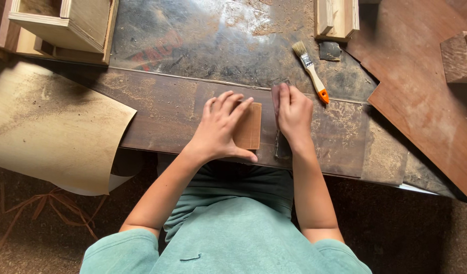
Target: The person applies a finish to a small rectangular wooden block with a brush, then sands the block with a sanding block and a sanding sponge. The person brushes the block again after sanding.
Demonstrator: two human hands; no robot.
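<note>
At the front edge of the dusty surface [157,109], the left hand [221,127] presses flat, fingers spread, on a small wooden block [249,127] while the right hand [293,112] pinches a sandpaper strip [282,144] beside it; loose sawdust could let the block skid.

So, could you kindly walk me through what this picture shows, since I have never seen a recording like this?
There is no machine here: a person in a green shirt works with bare hands, and the one picture comes from a camera worn on their head, looking straight down. The left hand lies flat on a small brown wooden board, pressing it onto the dark, dusty workbench. The right hand presses down on a dark sheet, which looks like sandpaper, right beside the board. Sawdust covers the bench. Further back lies a paintbrush with a pale handle and orange tip. At the top left sits an open wooden box, more wooden pieces are at the top, a curled thin veneer sheet lies on the left, and a reddish panel on the right.
</note>
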